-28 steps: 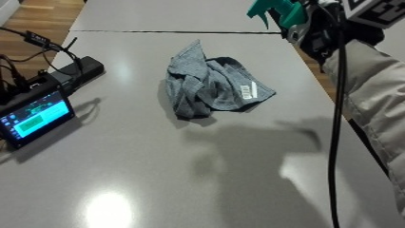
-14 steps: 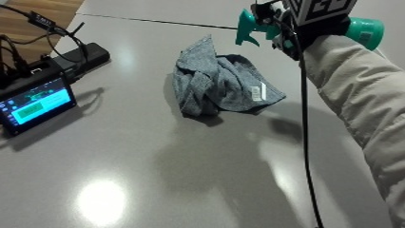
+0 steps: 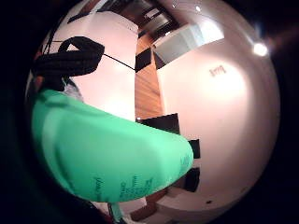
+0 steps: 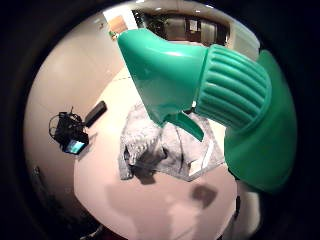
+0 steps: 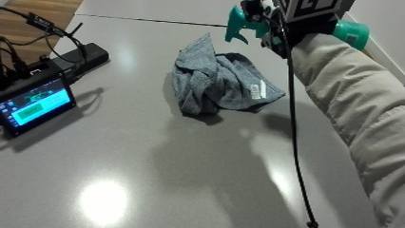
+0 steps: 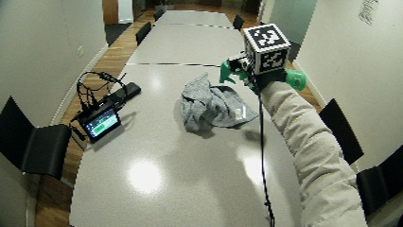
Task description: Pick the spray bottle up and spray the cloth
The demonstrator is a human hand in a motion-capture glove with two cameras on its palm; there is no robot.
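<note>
The right hand (image 5: 288, 26) is raised above the table, fingers curled; its pale-sleeved arm extended.

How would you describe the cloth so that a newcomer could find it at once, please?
On the long grey table, look near the far middle, right of the small lit screen. The cloth is the crumpled grey-blue heap with a white label, lying below the green spray bottle held by the right hand.

Glossy green plastic spray bottle (image 5: 244, 26) with ribbed collar, soft grey cloth (image 5: 218, 83), possibly terry, smooth semi-gloss table (image 5: 158, 190)
</note>
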